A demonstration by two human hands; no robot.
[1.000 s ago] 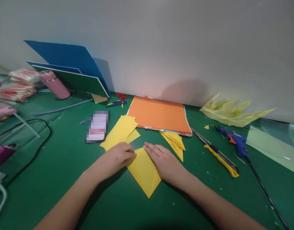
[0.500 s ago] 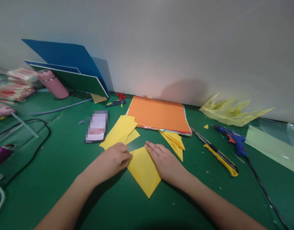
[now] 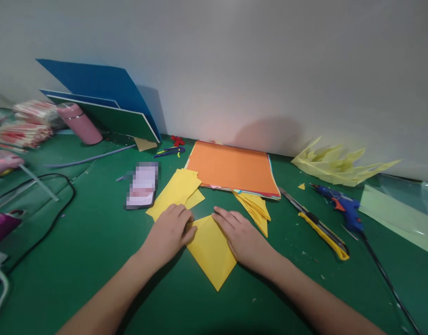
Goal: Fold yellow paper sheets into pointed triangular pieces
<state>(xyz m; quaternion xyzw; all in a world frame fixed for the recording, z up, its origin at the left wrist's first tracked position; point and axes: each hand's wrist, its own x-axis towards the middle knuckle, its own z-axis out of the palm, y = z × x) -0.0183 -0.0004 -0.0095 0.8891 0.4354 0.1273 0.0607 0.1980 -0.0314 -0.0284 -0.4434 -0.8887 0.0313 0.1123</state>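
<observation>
A folded sheet of yellow paper (image 3: 214, 253) lies on the green table with one corner pointing towards me. My left hand (image 3: 172, 229) has its thumb and curled fingers closed on the paper's left corner. Flat along the right side of the sheet rests my right hand (image 3: 240, 232), its fingers stretched out near the top edge and covering the right corner. Just beyond my left hand is a stack of yellow sheets (image 3: 175, 188). Several folded yellow pieces (image 3: 254, 207) lie behind my right hand.
A stack of coloured paper with an orange sheet (image 3: 231, 165) on top lies by the wall. On the right are a yellow utility knife (image 3: 322, 232), a blue glue gun (image 3: 346, 207) and a pale yellow paper form (image 3: 339, 165). A phone (image 3: 142, 186) and pink bottle (image 3: 81, 123) are left.
My left hand has turned slightly and its thumb now shows at the paper's left corner. My right hand stays flat on the sheet. The whole view has shifted a little.
</observation>
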